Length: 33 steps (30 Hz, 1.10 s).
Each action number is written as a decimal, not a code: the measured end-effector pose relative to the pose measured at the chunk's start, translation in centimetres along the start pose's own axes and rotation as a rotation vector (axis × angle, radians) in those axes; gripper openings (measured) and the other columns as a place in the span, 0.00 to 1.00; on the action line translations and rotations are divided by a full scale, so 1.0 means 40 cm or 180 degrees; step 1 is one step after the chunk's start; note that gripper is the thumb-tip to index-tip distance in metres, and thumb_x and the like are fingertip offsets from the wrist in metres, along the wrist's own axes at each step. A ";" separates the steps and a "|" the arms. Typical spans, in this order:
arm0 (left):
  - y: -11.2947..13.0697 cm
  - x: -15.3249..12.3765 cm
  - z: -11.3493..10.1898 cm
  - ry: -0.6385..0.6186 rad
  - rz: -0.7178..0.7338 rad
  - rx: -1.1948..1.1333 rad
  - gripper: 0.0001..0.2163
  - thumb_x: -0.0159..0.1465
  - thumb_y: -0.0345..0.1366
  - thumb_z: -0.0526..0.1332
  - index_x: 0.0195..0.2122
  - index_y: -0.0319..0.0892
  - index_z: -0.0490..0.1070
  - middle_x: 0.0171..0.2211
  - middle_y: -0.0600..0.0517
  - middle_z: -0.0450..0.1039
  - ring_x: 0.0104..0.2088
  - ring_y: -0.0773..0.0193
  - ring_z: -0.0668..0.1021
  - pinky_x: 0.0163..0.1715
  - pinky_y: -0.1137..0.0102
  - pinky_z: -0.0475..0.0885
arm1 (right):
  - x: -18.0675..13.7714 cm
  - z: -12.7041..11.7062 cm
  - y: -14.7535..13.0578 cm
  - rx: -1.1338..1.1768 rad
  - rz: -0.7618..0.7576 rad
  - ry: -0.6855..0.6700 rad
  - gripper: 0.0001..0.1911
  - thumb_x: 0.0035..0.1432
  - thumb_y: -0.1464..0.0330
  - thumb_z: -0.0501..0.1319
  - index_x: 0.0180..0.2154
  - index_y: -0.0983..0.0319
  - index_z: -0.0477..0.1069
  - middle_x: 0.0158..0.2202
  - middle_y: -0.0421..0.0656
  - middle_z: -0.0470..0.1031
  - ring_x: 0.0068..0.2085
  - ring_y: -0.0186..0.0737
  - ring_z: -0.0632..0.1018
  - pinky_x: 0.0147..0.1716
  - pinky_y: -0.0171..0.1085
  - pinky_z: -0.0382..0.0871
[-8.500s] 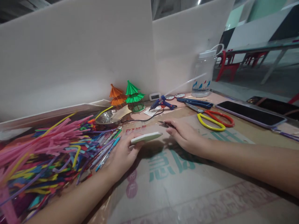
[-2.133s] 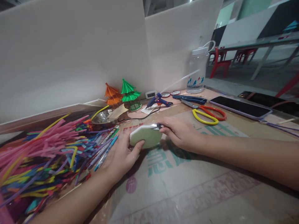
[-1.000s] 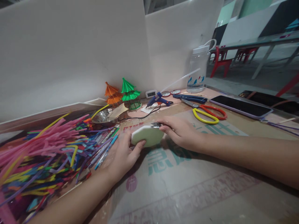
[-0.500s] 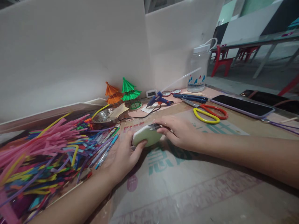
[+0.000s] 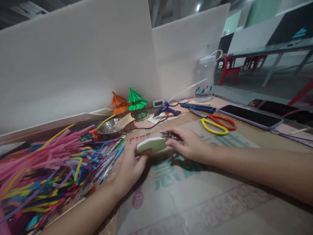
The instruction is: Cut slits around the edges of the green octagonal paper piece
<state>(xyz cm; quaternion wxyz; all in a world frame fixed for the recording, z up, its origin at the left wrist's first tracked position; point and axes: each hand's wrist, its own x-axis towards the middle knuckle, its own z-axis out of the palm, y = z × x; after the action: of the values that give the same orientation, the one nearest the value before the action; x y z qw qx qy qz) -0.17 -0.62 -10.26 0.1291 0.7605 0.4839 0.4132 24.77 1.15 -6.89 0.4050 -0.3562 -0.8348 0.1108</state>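
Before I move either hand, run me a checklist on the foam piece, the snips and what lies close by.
1. Left hand grip on the foam piece: fingers clamp its near end, ok.
2. Right hand grip on the small snips: ok.
3. Snip blades meeting the foam's edge: cannot tell, too small.
4. Left fingertips apart from the blades: ok.
5. Glue gun apart from both hands: ok.
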 end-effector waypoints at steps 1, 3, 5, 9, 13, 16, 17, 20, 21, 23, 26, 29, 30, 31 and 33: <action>0.000 0.002 0.001 -0.0009 -0.0016 -0.0054 0.12 0.67 0.39 0.60 0.50 0.45 0.69 0.45 0.47 0.76 0.46 0.57 0.78 0.45 0.65 0.74 | -0.001 0.002 0.003 0.0011 0.0039 0.0018 0.16 0.63 0.64 0.59 0.49 0.65 0.74 0.38 0.48 0.81 0.34 0.43 0.78 0.32 0.38 0.68; 0.004 0.003 0.003 -0.0056 -0.0042 -0.0211 0.11 0.67 0.39 0.59 0.49 0.45 0.69 0.44 0.47 0.76 0.44 0.58 0.78 0.44 0.65 0.74 | -0.003 0.008 0.008 0.0008 0.0045 0.0006 0.14 0.60 0.69 0.59 0.47 0.64 0.75 0.37 0.47 0.81 0.34 0.42 0.78 0.32 0.37 0.67; 0.012 0.004 0.005 -0.0132 -0.0079 -0.0374 0.10 0.67 0.39 0.59 0.48 0.45 0.68 0.42 0.49 0.75 0.42 0.59 0.79 0.43 0.65 0.75 | -0.004 0.013 0.012 0.0013 0.0013 -0.0050 0.15 0.57 0.73 0.58 0.45 0.63 0.76 0.36 0.45 0.81 0.33 0.40 0.77 0.32 0.36 0.66; 0.024 0.007 0.003 -0.0104 -0.0066 -0.0464 0.11 0.66 0.40 0.60 0.48 0.44 0.69 0.43 0.48 0.76 0.44 0.58 0.79 0.45 0.64 0.75 | -0.006 0.011 0.011 0.0029 -0.0097 -0.0120 0.14 0.57 0.74 0.57 0.44 0.64 0.75 0.35 0.45 0.80 0.33 0.40 0.76 0.33 0.36 0.66; 0.018 0.011 -0.003 -0.0168 0.0003 -0.0306 0.11 0.68 0.40 0.58 0.48 0.43 0.72 0.44 0.47 0.78 0.45 0.57 0.78 0.46 0.63 0.74 | -0.005 -0.001 0.005 -0.0014 -0.0180 -0.0120 0.14 0.65 0.65 0.57 0.47 0.65 0.74 0.38 0.49 0.81 0.35 0.42 0.78 0.34 0.38 0.68; 0.010 0.011 -0.007 -0.0187 0.0088 -0.0232 0.12 0.68 0.37 0.57 0.52 0.44 0.72 0.48 0.47 0.77 0.50 0.55 0.78 0.51 0.61 0.72 | -0.002 -0.005 0.007 -0.0091 -0.0151 -0.0092 0.17 0.69 0.62 0.53 0.47 0.65 0.75 0.39 0.50 0.81 0.37 0.45 0.79 0.36 0.41 0.69; 0.008 0.011 -0.007 -0.0165 0.0111 -0.0228 0.13 0.68 0.36 0.57 0.52 0.44 0.71 0.50 0.47 0.77 0.51 0.55 0.77 0.53 0.60 0.72 | -0.001 -0.005 0.009 -0.0117 -0.0139 -0.0080 0.18 0.69 0.62 0.52 0.48 0.65 0.75 0.39 0.50 0.81 0.38 0.45 0.79 0.37 0.41 0.70; 0.003 0.012 -0.008 -0.0146 0.0147 -0.0202 0.13 0.68 0.35 0.57 0.53 0.45 0.72 0.49 0.48 0.77 0.51 0.55 0.77 0.53 0.61 0.72 | 0.002 -0.003 0.014 -0.0197 -0.0150 -0.0060 0.17 0.70 0.63 0.52 0.49 0.64 0.75 0.41 0.50 0.82 0.41 0.46 0.80 0.39 0.41 0.70; 0.001 0.012 -0.008 -0.0157 0.0167 -0.0173 0.13 0.68 0.35 0.57 0.52 0.45 0.72 0.49 0.48 0.78 0.51 0.56 0.77 0.52 0.61 0.72 | 0.002 -0.003 0.015 -0.0227 -0.0156 -0.0072 0.16 0.70 0.63 0.53 0.49 0.63 0.75 0.42 0.49 0.82 0.41 0.46 0.80 0.39 0.41 0.71; -0.004 0.013 -0.009 -0.0188 0.0205 -0.0101 0.11 0.69 0.37 0.56 0.51 0.46 0.73 0.48 0.48 0.78 0.49 0.56 0.78 0.51 0.62 0.72 | 0.001 -0.003 0.014 -0.0297 -0.0185 -0.0094 0.16 0.70 0.63 0.53 0.48 0.62 0.76 0.43 0.49 0.82 0.42 0.46 0.80 0.40 0.41 0.71; -0.013 0.013 -0.011 -0.0214 0.0245 0.0029 0.11 0.70 0.39 0.56 0.49 0.46 0.74 0.46 0.49 0.78 0.47 0.57 0.78 0.47 0.63 0.72 | -0.001 -0.005 0.010 -0.0380 -0.0281 -0.0127 0.16 0.70 0.63 0.53 0.48 0.63 0.76 0.42 0.49 0.82 0.42 0.46 0.80 0.40 0.41 0.70; -0.017 0.013 -0.015 -0.0246 0.0294 0.0106 0.10 0.71 0.40 0.56 0.48 0.46 0.74 0.45 0.49 0.78 0.46 0.58 0.78 0.46 0.64 0.71 | -0.003 -0.008 0.004 -0.0423 -0.0353 -0.0210 0.17 0.70 0.62 0.53 0.47 0.64 0.76 0.41 0.49 0.82 0.41 0.46 0.80 0.39 0.41 0.69; -0.017 0.012 -0.015 -0.0254 0.0312 0.0109 0.10 0.71 0.40 0.56 0.47 0.46 0.74 0.45 0.49 0.78 0.46 0.58 0.78 0.46 0.64 0.71 | -0.004 -0.009 0.002 -0.0436 -0.0358 -0.0246 0.17 0.70 0.62 0.53 0.47 0.64 0.76 0.40 0.50 0.82 0.40 0.46 0.80 0.38 0.41 0.69; -0.017 0.012 -0.016 -0.0259 0.0329 0.0112 0.10 0.71 0.39 0.56 0.47 0.46 0.74 0.45 0.49 0.78 0.46 0.58 0.78 0.47 0.64 0.71 | -0.004 -0.010 0.000 -0.0450 -0.0350 -0.0286 0.17 0.70 0.62 0.53 0.47 0.64 0.76 0.40 0.50 0.82 0.40 0.46 0.79 0.38 0.40 0.69; -0.015 0.012 -0.018 -0.0263 0.0351 0.0127 0.10 0.71 0.39 0.56 0.47 0.46 0.74 0.45 0.49 0.78 0.47 0.59 0.77 0.48 0.64 0.70 | -0.004 -0.011 -0.001 -0.0469 -0.0340 -0.0332 0.17 0.70 0.62 0.53 0.46 0.64 0.76 0.39 0.49 0.81 0.40 0.46 0.79 0.37 0.40 0.68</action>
<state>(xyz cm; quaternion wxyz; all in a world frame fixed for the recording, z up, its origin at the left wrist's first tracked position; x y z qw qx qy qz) -0.99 -0.06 -9.90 0.1109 0.8048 0.4437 0.3782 25.15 0.94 -6.67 0.3390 -0.3338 -0.8784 0.0458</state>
